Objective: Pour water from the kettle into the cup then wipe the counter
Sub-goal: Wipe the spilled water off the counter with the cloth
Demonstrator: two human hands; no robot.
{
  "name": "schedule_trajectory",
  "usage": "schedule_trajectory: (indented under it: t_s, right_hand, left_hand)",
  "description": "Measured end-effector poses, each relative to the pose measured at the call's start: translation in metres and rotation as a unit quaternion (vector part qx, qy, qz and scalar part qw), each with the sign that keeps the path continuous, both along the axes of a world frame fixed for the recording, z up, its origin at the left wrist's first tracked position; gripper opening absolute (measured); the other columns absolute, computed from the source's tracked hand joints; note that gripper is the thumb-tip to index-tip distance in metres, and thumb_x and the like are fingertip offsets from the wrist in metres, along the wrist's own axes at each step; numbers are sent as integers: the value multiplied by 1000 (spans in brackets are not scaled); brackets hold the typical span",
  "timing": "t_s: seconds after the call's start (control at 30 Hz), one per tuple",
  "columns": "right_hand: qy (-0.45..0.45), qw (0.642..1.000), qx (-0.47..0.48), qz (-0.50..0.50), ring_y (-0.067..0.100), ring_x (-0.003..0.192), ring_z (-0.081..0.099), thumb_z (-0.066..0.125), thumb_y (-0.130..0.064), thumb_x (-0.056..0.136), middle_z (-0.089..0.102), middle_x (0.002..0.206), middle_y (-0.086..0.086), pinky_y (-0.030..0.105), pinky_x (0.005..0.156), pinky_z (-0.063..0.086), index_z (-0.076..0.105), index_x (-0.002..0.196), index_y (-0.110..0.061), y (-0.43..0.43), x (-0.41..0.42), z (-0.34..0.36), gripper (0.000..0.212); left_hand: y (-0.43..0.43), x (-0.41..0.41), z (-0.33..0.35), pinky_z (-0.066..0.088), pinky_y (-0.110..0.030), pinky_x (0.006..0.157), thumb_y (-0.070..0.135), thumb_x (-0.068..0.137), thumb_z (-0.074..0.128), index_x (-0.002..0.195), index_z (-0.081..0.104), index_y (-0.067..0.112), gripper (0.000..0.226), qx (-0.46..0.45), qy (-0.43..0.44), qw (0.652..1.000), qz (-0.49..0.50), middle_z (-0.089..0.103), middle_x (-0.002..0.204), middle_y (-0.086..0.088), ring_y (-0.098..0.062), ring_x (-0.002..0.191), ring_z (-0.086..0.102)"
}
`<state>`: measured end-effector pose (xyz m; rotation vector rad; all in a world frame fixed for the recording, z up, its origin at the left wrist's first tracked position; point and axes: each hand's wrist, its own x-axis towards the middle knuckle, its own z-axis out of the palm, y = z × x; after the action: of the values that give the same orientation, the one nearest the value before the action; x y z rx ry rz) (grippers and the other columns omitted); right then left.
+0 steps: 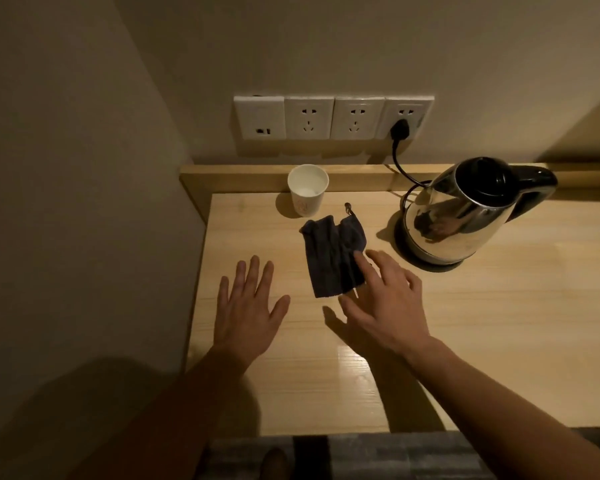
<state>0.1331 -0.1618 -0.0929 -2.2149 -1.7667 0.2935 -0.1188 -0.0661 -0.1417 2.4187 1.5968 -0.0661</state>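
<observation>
While the dark cloth (pixel 333 258) lies crumpled mid-counter, the right hand (pixel 385 306) is spread over its right edge w/ one fingertip (pixel 357 254) touching it, nothing pinched. Left hand (pixel 248 306) is flat & spread on bare wood just left of the cloth, not touching it. Cup (pixel 307 190) stands upright behind the cloth near the back ledge, water inside. Kettle (pixel 465 213) sits on its base at right rear, cord to a wall socket (pixel 404 117). Counter (pixel 499 323) open to the right & toward the front edge; left side ends at a wall.
</observation>
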Motion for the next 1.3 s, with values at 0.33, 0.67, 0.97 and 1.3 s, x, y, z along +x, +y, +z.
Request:
schedule_trajectory:
  t_s: [0.33,0.67,0.97,1.3]
  right_hand:
    - [-35,990,-109,80,24,163,-8,22,-82,97,2,177,-1,52,129,3,-1,164,-44,114,-7,-32,81]
    - [-48,993,-84,62,30,161,-15,16,-87,93,3,177,-6,62,127,-3,-4,157,-62,87,-9,-41,72]
    - [-51,993,-87,63,32,161,-14,15,-87,93,6,177,-6,65,126,-2,-3,158,-61,16,-29,-42,72]
    - [-51,993,-73,82,28,162,-9,21,-84,96,6,176,-6,58,127,1,-2,159,-59,-87,-54,-45,71]
  left_hand:
    - [5,5,-13,-11,-52,126,77,94,-5,163,-13,34,82,18,14,1000,7,-16,173,2,-22,159,-18]
    - [4,4,-16,-6,-53,127,78,95,-2,164,-6,35,82,44,-5,999,14,-10,173,3,-22,160,-11]
    - [4,5,-19,-2,-54,128,77,94,2,165,-1,34,83,49,2,999,20,-4,175,2,-22,161,-6]
    - [2,6,-16,-3,-54,128,77,95,4,165,0,33,83,41,1,999,18,-3,175,1,-22,161,-6]
